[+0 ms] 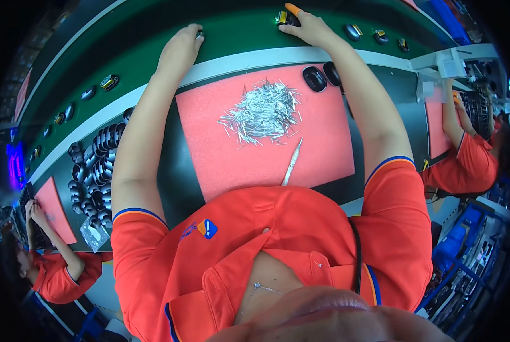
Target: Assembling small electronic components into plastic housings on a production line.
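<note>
My left hand reaches onto the green conveyor belt, its fingers curled around something small and dark that is mostly hidden. Farther right over the belt, my right hand wears an orange finger cot on one finger. Its thumb and fingers close on a small black device with a yellow component, where a green light shows. Nearer to me, a pile of thin silvery pins lies on a pink foam mat. A pale, slender pointed tool rests on the mat, below the pile.
Small half-assembled devices sit on the belt to both sides. Two black oval shells lie at the mat's far right corner. Rows of black curved shells fill the left. A white rail edges the belt. Co-workers in red sit at both sides.
</note>
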### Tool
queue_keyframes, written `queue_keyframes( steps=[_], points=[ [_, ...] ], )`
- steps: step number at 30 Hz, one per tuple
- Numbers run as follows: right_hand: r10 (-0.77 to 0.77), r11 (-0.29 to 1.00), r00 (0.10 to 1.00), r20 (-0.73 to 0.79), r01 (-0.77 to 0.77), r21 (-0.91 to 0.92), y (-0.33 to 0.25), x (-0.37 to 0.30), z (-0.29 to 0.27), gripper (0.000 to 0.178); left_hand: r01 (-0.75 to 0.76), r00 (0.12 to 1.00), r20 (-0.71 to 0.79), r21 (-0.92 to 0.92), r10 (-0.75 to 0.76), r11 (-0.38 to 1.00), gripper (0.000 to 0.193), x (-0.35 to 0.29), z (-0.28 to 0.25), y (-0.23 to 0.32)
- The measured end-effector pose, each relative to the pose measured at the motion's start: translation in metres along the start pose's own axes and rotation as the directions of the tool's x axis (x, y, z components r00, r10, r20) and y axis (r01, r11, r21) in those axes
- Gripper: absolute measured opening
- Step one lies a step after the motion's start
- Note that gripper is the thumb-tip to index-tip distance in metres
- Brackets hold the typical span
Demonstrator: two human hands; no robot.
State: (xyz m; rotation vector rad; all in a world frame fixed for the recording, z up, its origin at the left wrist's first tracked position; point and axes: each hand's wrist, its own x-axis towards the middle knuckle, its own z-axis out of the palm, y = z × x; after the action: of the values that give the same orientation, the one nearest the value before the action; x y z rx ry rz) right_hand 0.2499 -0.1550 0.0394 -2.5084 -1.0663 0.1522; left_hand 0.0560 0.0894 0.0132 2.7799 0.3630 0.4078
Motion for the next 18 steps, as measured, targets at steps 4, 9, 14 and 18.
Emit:
queue_keyframes(
  steps=[4, 9, 14, 18],
  points=[
    [-0.136, 0.991, 0.986, -0.091, 0.137, -0.005, 0.015, -0.041, -0.026, 0.072, 0.042, 0.984, -0.147, -0.348, -0.099, 0.936, 0.028, -0.020, -0.006, 0.034],
    [-0.206, 0.905, 0.978, 0.036, 0.204, -0.373, 0.018, -0.102, -0.047, 0.041, 0.212, 0.951, 0.228, -0.972, -0.211, -0.097, 0.034, -0.069, 0.000, 0.078],
    [-0.174, 0.916, 0.967, 0.184, 0.228, -0.331, 0.004, -0.123, -0.046, 0.039, 0.136, 0.946, 0.175, -0.978, -0.273, -0.157, 0.034, -0.085, 0.017, 0.087],
    [-0.223, 0.928, 0.953, 0.206, 0.273, -0.255, -0.005, -0.125, -0.041, 0.039, 0.085, 0.964, 0.129, -0.978, -0.233, -0.189, 0.034, -0.084, 0.018, 0.081]
  ],
)
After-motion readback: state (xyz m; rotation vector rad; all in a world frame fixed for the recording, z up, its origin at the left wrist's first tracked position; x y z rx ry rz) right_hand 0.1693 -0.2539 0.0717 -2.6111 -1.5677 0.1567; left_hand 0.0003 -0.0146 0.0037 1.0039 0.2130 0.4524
